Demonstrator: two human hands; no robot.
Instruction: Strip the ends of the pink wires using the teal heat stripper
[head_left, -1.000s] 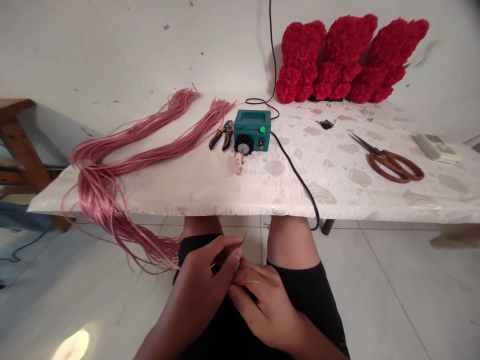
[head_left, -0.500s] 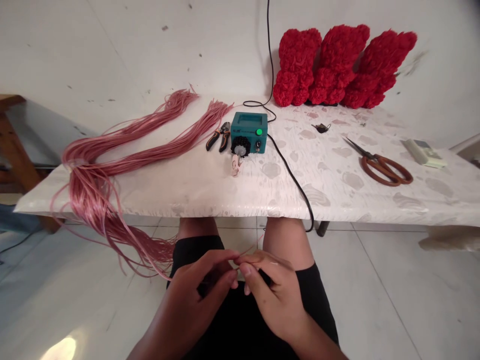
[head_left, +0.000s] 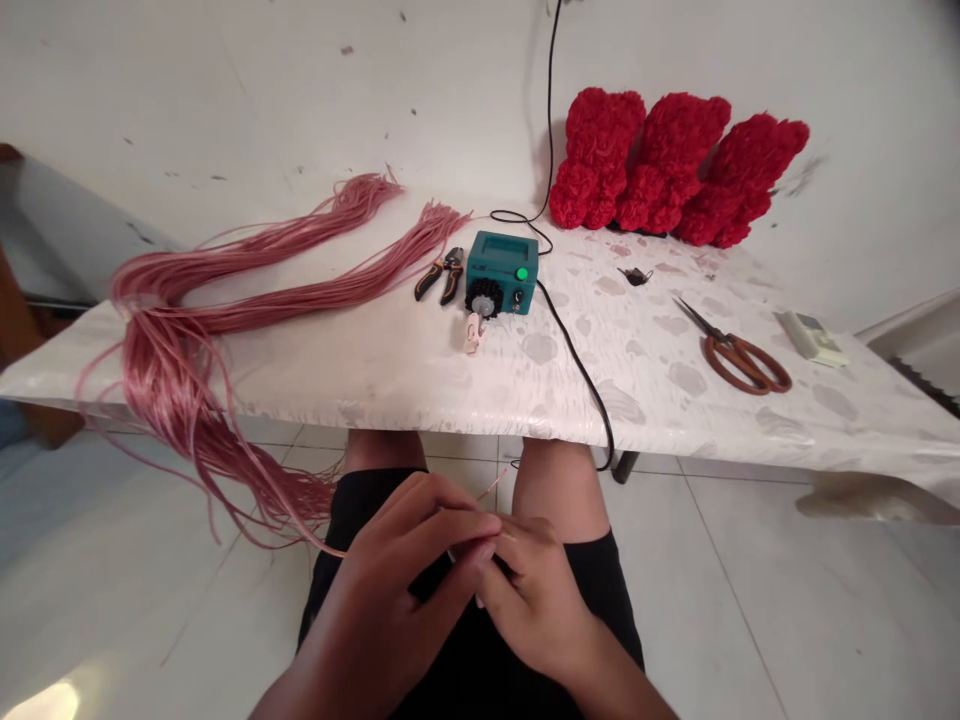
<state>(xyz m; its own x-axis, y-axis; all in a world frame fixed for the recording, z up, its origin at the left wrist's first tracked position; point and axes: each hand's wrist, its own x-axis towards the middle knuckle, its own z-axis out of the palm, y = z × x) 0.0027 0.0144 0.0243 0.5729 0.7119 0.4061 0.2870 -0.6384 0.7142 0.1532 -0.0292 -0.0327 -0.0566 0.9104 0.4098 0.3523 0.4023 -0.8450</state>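
Over my lap, my left hand (head_left: 420,560) and my right hand (head_left: 536,590) meet, both with fingers pinched together. Between them runs a thin pink cord (head_left: 491,487), whose loose end pokes out above the fingers. The left fingertips lie over the right ones, so the exact grip point is hidden. From my left hand a strand leads back to the large bundle of pink cords (head_left: 172,370), which is tied near the table's left end and hangs over its front edge.
On the table (head_left: 360,385) are a teal motor box (head_left: 501,262) with a clip, black-orange pliers (head_left: 441,275), scissors (head_left: 739,355), a pale device (head_left: 814,338) and a small dark object (head_left: 636,276). Red flower bears (head_left: 600,160) stand behind. A black cable (head_left: 574,350) hangs off the front edge.
My left hand has moved up and right, and its fingertips now overlap my right hand's. Less of the cord shows. The camera view has turned slightly.
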